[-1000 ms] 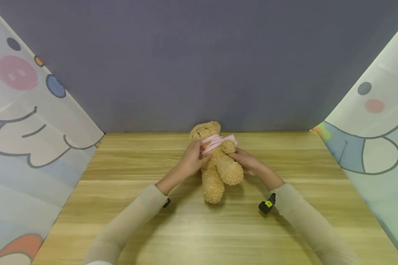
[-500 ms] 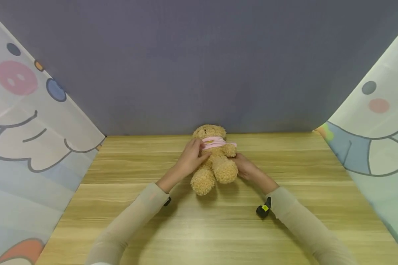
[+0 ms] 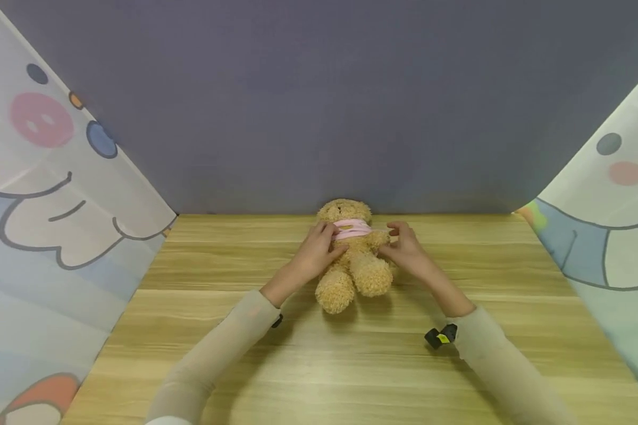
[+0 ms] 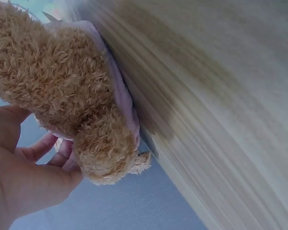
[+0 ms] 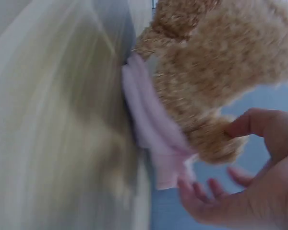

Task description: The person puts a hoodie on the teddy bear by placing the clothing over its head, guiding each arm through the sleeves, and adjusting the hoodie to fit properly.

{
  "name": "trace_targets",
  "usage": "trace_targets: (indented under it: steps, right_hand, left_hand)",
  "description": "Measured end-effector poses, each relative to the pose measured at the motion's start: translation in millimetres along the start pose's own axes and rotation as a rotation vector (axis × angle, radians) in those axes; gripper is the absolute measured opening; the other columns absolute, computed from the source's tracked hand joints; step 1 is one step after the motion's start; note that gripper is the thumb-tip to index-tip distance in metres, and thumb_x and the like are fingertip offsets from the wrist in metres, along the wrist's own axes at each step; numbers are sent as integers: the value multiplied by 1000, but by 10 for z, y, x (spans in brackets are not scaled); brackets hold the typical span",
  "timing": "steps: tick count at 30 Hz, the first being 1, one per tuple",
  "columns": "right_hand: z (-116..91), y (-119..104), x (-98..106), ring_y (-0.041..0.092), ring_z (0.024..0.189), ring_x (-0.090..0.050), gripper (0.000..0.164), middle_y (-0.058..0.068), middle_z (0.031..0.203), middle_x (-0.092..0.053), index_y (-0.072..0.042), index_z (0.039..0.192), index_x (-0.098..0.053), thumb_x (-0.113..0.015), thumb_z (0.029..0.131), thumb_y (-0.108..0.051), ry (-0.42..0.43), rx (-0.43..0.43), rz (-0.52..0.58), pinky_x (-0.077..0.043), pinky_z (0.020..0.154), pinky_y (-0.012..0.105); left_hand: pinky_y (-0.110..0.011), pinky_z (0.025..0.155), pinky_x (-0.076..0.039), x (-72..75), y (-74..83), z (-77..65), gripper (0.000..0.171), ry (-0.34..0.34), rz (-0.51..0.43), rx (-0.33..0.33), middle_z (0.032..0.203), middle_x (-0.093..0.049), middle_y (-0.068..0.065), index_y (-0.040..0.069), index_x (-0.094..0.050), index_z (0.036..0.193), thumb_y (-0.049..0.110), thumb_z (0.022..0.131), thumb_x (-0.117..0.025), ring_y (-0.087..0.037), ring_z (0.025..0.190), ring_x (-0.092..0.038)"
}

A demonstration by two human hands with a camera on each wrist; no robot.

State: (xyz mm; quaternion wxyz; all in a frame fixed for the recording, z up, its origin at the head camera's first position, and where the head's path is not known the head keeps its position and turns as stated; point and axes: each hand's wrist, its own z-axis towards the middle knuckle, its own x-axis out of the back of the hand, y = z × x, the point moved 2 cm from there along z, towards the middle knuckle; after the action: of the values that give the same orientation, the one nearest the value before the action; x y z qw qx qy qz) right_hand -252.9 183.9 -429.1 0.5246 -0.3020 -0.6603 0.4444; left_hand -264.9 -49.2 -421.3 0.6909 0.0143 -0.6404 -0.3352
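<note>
A tan plush teddy bear (image 3: 359, 248) lies on its back near the table's far edge, feet toward me. Around its chest is a bunched pink garment (image 3: 354, 229) with a small yellow mark. My left hand (image 3: 315, 251) grips the bear's side, thumb on the belly and fingers by its arm and the garment. Beside the bear's other arm is my right hand (image 3: 410, 252), its fingers spread. In the right wrist view the thumb touches the paw (image 5: 216, 143), while the fingertips are close to a loose pink flap (image 5: 170, 167); whether they touch it I cannot tell.
The wood-grain table (image 3: 319, 366) ends at a dark grey panel (image 3: 319, 118) right behind the bear's head. Cartoon-printed sheets stand at the left (image 3: 58, 177) and right (image 3: 627, 206). A small black device (image 3: 441, 336) hangs at my right cuff.
The bear has turned from a slant to a straighter position, and its pink garment sits flatter. My right hand has come up from beneath the bear's side, fingers now spread by its arm.
</note>
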Motion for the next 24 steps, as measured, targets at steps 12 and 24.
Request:
trace_targets:
  steps: [12, 24]
  right_hand:
    - [120, -303, -186, 39, 115, -54, 64, 19, 121, -63, 4, 134, -58, -83, 86, -29, -32, 311, -605, -46, 100, 54]
    - [76, -129, -332, 22, 82, -48, 35, -2, 82, -60, -13, 92, -58, -88, 76, -19, 99, 385, -693, -41, 75, 40]
  left_hand:
    - [-43, 110, -44, 93, -61, 12, 72, -131, 2, -62, 131, -58, -9, 7, -58, 139, 37, 80, -87, -30, 127, -52]
    - [-49, 108, -42, -73, 118, 37, 50, -69, 335, -164, 99, -70, 1, 14, -69, 105, 48, 72, -88, -19, 96, -65]
